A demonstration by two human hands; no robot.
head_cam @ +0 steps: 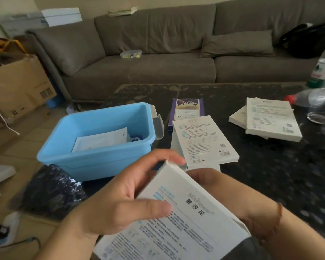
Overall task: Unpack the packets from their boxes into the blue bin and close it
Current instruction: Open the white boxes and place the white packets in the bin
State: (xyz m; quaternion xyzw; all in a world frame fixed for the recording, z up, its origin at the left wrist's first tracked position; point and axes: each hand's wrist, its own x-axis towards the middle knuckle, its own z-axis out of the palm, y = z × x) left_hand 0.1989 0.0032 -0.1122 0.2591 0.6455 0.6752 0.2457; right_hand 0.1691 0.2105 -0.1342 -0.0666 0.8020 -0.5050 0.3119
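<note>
While we look down over the dark table (270, 175), this is what we see:

Left hand (124, 199): our thumb lies across the printed face of the white box (180, 218) and our fingers curl over its top edge, so it grips the box.
Right hand (233, 196): it holds the same box from beneath along the right side; most of its fingers are hidden behind the box.
White box: held tilted above the near table edge, close to us, printed side up.
Blue bin (94, 160): open on the table's left corner, just beyond our left hand, with white packets (101, 140) lying flat inside.
Between us and the table's middle: a second white box (204, 141) lies on a further white carton, with a purple box (188, 109) just behind it.
Right side: two more white boxes (270, 119) stacked crosswise, near clear plastic bottles (319, 94).
Left of the table: a brown cardboard box (21, 87) on the floor.
Behind: a grey sofa (158, 53) with a cushion (238, 44).
</note>
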